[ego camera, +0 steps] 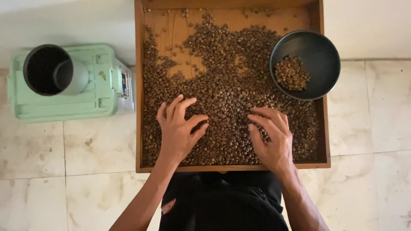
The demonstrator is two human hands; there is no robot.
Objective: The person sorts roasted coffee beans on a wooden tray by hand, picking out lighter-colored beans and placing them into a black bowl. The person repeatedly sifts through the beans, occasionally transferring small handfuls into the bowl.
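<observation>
Brown coffee beans (222, 85) fill the wooden tray (139, 85) on the floor; left hand (177, 130) and right hand (272, 139) rest spread, unclasped, mid-sorting, black bowl (321, 47) far right.

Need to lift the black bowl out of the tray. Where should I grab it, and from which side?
Take the black bowl by its right rim, coming from the right: that edge overhangs the wooden tray wall and is bare, so the grip clears the coffee beans. It sits tilted, so keep it level.
</observation>
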